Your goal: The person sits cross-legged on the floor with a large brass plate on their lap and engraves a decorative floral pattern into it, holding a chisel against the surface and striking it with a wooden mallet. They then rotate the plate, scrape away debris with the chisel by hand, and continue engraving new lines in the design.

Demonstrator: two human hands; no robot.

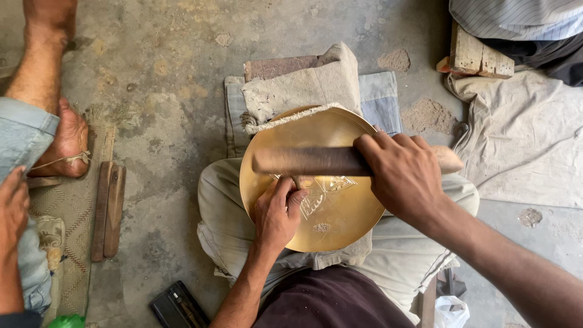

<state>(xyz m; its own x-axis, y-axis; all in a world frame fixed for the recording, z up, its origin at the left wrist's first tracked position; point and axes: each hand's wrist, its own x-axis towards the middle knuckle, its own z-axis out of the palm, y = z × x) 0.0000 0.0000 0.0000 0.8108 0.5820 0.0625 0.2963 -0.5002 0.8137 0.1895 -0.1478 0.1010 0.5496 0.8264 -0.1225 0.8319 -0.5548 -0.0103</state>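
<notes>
Round golden brass plate (340,225) propped on lap, top edge against grey cloth-wrapped block (303,85). Left hand (277,212) palm down on plate's face, fingers pinched shut around thin upright chisel-like tool (297,181), tip on engraved lines. Right hand (404,176) above, forearm entering from lower right, fingers wrapped tight round brown wooden mallet (316,161) lying crosswise over plate. Another person's bare foot (64,143) on woven mat (73,206), far left

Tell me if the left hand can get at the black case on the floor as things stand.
Probably yes. The black case lies on bare floor beside the left forearm, nothing over it. But the left hand is pinching a small tool against the brass plate, so it would have to let go.
</notes>
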